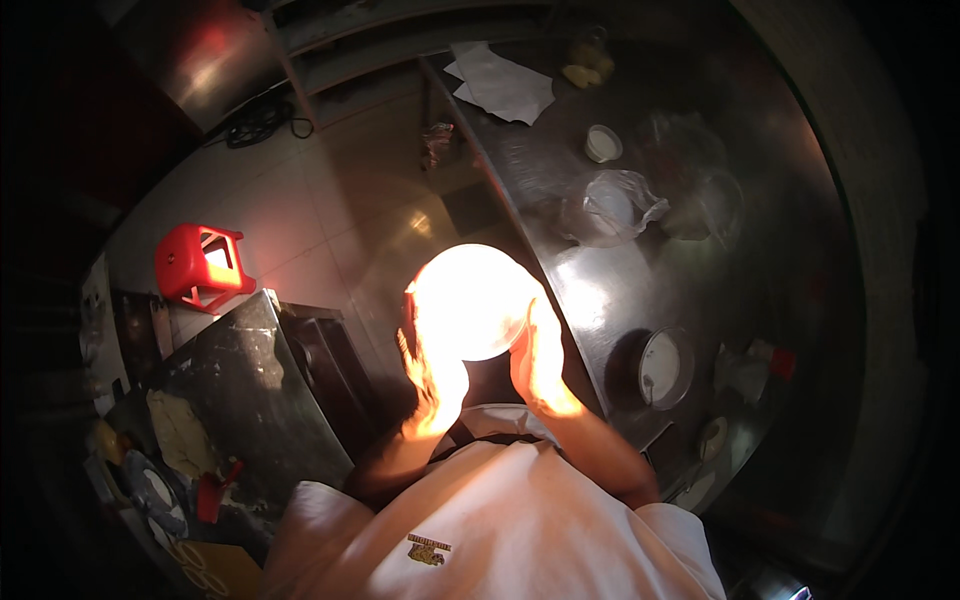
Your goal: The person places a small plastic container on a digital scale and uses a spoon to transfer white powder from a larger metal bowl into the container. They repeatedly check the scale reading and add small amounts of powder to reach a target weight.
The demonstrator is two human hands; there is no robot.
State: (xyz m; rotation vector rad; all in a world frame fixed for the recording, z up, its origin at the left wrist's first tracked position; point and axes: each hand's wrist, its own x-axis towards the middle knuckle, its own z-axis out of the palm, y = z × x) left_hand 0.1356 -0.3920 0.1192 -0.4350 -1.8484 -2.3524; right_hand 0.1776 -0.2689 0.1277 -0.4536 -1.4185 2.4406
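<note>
A round, pale object (pixel 474 300) is held up in front of my chest, so overexposed by bright light that its kind and surface cannot be told. My left hand (pixel 433 367) supports its left side, with the fingers partly lost in glare. Against its right side rests my right hand (pixel 541 352), the palm turned inward. Both forearms rise from a white short-sleeved shirt. To the right, on a metal worktable (pixel 645 285), are a clear plastic bag (pixel 619 204) and a round bowl with white contents (pixel 661 367).
A red plastic stool (pixel 202 266) stands on the tiled floor at left. Dough (pixel 180 431) and a red scraper-like tool (pixel 214 495) lie on the lower-left metal counter. White paper sheets (pixel 506 86) and a small white tub (pixel 603 144) are on the right table.
</note>
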